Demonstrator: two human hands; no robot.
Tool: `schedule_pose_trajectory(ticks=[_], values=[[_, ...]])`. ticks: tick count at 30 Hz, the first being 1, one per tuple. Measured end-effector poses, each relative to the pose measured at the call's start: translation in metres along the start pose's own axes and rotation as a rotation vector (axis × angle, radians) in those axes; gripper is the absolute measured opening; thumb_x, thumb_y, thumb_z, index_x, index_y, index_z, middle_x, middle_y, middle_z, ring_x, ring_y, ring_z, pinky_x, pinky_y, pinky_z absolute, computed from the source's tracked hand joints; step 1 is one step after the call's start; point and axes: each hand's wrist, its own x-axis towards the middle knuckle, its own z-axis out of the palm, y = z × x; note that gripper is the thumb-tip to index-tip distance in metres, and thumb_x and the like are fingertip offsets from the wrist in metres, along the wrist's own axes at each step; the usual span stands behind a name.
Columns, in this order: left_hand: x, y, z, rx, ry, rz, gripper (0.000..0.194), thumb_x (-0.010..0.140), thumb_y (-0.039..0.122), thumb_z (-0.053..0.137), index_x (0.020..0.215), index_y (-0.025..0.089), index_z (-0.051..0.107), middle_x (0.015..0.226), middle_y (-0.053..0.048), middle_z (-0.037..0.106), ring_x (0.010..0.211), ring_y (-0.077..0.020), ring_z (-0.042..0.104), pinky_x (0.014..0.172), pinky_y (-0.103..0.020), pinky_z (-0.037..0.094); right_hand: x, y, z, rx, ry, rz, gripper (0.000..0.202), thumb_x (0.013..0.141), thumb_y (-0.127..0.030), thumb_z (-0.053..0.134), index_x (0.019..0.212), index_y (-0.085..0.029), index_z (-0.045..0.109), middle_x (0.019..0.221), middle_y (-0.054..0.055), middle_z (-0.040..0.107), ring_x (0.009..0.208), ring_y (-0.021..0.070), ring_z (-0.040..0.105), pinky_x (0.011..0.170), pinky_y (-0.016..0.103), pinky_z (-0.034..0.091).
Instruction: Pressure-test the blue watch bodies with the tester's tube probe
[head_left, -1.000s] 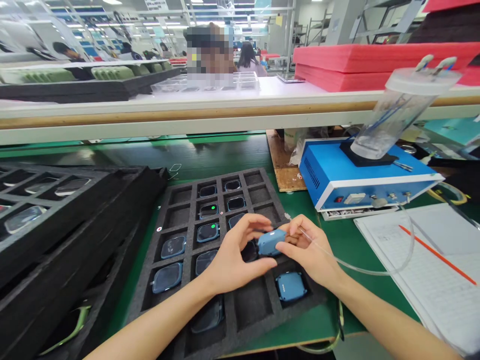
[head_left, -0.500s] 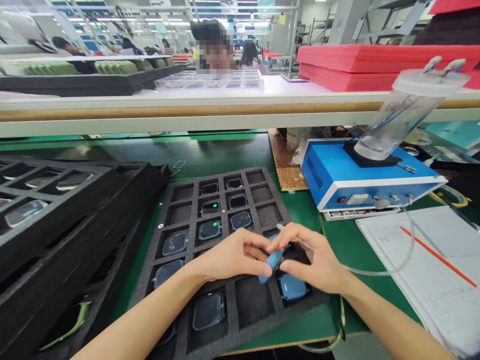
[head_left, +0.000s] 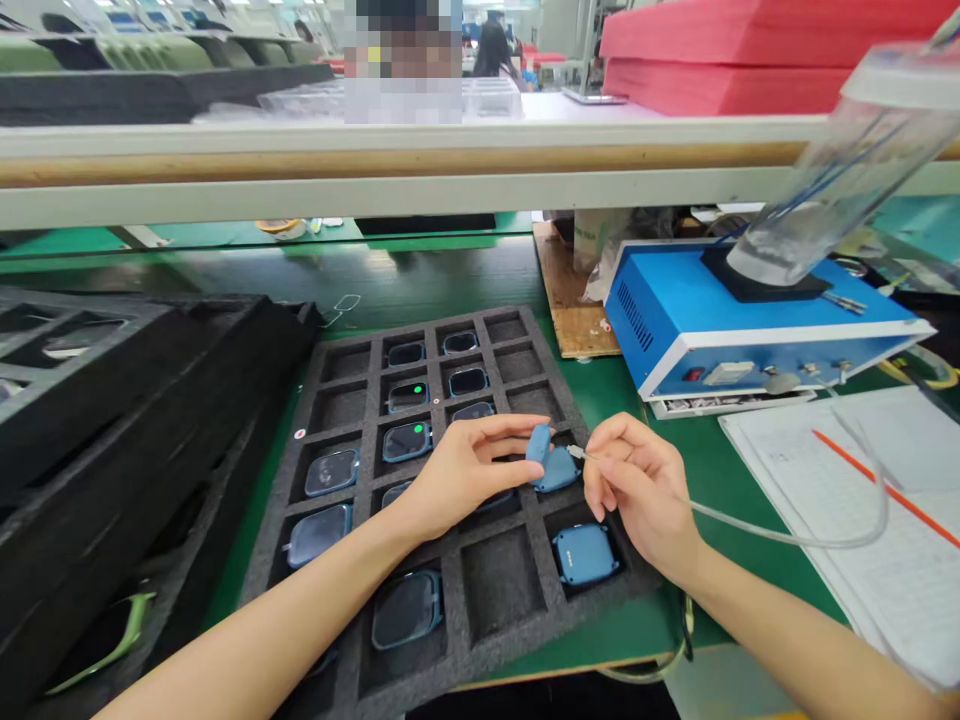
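Pinching the small blue rounded case (head_left: 538,450) edge-on, your left hand (head_left: 461,465) has thumb and fingers closed on it, just above the black foam tray (head_left: 551,625). Your right hand (head_left: 645,490) pinches the clear flexible tube (head_left: 787,540) close behind its pale narrow tip (head_left: 576,452), other fingers curled. Tip points at the cases, apart from the held one; can't tell if it touches the blue case lying below (head_left: 559,472).

I'd grip by the rim, off the flat faces, steady the left wrist, and move the tip straight, not sideways. Low clearance: the lying case and compartment walls could catch either hand.

Nearest your right fingers: blue case with metal contacts up (head_left: 587,553). Farther out, tube loops over the lined papers (head_left: 900,600) and orange stick (head_left: 885,488) toward the blue metal box (head_left: 750,330); leave it slack, a snag would tug your tip.
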Motion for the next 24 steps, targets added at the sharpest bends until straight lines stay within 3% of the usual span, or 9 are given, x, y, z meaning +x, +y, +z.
schedule_pose_trajectory(ticks=[6,15,24], values=[[0.0003,0.0002,0.0005,-0.021,-0.053,0.027,0.042,0.064,0.012,0.075,0.104,0.017,0.066,0.099,-0.004,0.071,0.095,-0.0185,0.063,0.083,-0.026,0.051,-0.0001,-0.0024,0.0016,-0.026,-0.042,0.015,0.009,0.078,-0.010,0.052,0.072,-0.016,0.052,0.053,-0.002,0.057,0.041,0.0080,0.045,0.040,0.019,0.037],[0.0010,-0.0029,-0.0019,0.015,-0.109,0.045,0.043,0.067,0.010,0.074,0.107,0.025,0.066,0.108,0.000,0.068,0.100,-0.0153,0.061,0.087,-0.021,0.049,-0.0009,-0.0057,0.0024,-0.057,-0.036,0.036,0.011,0.078,-0.007,0.050,0.073,-0.017,0.053,0.054,-0.002,0.059,0.042,0.0080,0.048,0.041,0.019,0.039],[0.0001,-0.0011,-0.0012,0.012,-0.124,0.047,0.043,0.068,0.008,0.073,0.107,0.026,0.066,0.105,0.001,0.069,0.102,-0.0155,0.061,0.085,-0.020,0.050,0.0004,-0.0080,0.0048,-0.094,-0.023,0.053,0.011,0.076,-0.007,0.050,0.071,-0.016,0.052,0.053,-0.003,0.058,0.041,0.0074,0.048,0.041,0.018,0.039]])
